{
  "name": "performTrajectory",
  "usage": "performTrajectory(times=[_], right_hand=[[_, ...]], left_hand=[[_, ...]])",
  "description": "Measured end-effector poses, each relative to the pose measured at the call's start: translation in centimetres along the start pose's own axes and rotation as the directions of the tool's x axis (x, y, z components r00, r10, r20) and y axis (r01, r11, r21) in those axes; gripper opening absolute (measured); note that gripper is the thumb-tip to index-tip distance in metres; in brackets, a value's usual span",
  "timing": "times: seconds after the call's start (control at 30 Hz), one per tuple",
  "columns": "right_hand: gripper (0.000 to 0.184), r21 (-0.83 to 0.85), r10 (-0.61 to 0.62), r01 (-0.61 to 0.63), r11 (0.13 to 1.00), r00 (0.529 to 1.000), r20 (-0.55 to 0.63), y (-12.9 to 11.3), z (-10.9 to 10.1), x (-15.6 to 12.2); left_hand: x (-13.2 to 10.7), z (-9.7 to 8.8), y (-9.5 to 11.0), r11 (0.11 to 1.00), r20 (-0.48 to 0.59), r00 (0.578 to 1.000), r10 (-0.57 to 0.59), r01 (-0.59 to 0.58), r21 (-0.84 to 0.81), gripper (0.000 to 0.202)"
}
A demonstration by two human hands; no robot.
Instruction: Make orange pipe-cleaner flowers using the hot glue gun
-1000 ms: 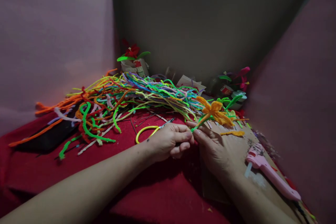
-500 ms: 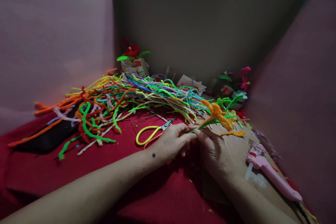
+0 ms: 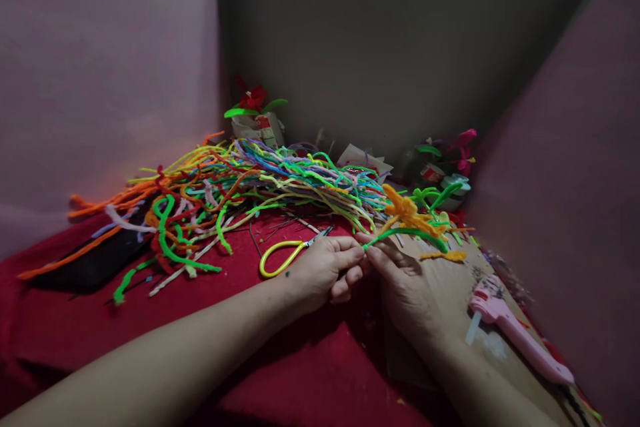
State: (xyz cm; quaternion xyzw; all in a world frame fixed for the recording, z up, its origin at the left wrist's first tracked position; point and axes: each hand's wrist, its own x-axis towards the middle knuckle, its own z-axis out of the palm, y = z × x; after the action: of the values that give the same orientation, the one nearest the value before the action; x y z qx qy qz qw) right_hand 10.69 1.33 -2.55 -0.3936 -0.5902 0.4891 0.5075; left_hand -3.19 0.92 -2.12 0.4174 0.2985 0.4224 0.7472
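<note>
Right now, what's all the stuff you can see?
Orange fuzzy flower with green stem: one, orange and green, centre
Fuzzy bendy sticks: many, mixed colours, heaped across middle
Yellow-looped metal scissors: one pair, yellow and silver, centre
Pink plastic glue gun: one, pink, right
Loose fuzzy orange strip: one, orange, right
Flat brown cardboard: one, brown, lower right
Flat black object: one, black, left
Fuzzy red flower with green leaves: one, red and green, back left
Fuzzy pink flower: at least one, pink, back right
White card: one, white, back centre
Small dim things: uncountable, unclear, back
Red cloth: one, red, underneath
Pinkish side panels: two, pink, both sides
Dark wall: one, grey, behind
Left hand: one, bare, centre
Right hand: one, bare, centre
</note>
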Motion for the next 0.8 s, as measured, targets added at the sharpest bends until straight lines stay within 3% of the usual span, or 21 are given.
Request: performTrajectory(times=[0.1,0.27,0.37,0.43,0.47,0.53,0.6,0.63,0.7,0.8], right_hand=[[0.015,0.045,0.029,-0.029,0.999,1.000,0.004,0.3,-0.1,0.0],[0.015,0.092,-0.003,-0.003,0.996,0.998,0.066,0.9,-0.4,0.1],[0.016,-0.011,0.002,-0.002,1.000,1.000,0.011,1.2,-0.5,0.2],[0.017,-0.096,0.023,-0.026,0.995,0.999,-0.029,1.2,-0.5,0.3],[0.018,-0.138,0.029,-0.036,0.990,0.998,-0.048,1.2,-0.5,0.3],[0.020,-0.221,0.011,-0.026,0.975,0.998,-0.069,1.0,-0.4,0.3],[0.020,-0.275,0.002,-0.015,0.961,0.999,-0.049,0.8,-0.3,0.3],[0.021,-0.285,-0.002,-0.008,0.959,0.999,-0.036,0.6,-0.3,0.3],[0.023,-0.283,0.001,-0.003,0.959,1.000,-0.006,0.1,-0.3,0.2],[0.025,-0.282,0.018,-0.015,0.959,1.000,0.007,-1.0,-0.2,-0.1]], left_hand=[[-0.1,-0.7,0.1,0.984,0.128,0.985,-0.112,0.128,-0.122,0.017],[0.0,-1.3,0.3,0.950,0.250,0.939,-0.237,0.278,-0.143,0.013],[0.0,-0.8,0.2,0.980,0.165,0.967,-0.196,0.197,0.010,0.019],[-0.1,-0.4,-0.2,0.958,0.023,0.999,-0.047,0.039,0.285,0.023],[-0.1,-0.2,-0.4,0.888,-0.036,0.996,0.079,-0.054,0.456,0.022],[-0.3,0.0,-0.8,0.636,-0.055,0.941,0.334,-0.182,0.750,0.016],[-0.5,-0.1,-1.0,0.412,0.006,0.884,0.467,-0.224,0.883,0.015],[-0.5,-0.1,-0.9,0.371,0.024,0.875,0.483,-0.229,0.900,0.017],[-0.4,-0.2,-0.6,0.445,-0.001,0.893,0.449,-0.223,0.867,0.020],[-0.1,0.1,0.2,0.714,-0.108,0.942,0.318,-0.163,0.681,0.019]])
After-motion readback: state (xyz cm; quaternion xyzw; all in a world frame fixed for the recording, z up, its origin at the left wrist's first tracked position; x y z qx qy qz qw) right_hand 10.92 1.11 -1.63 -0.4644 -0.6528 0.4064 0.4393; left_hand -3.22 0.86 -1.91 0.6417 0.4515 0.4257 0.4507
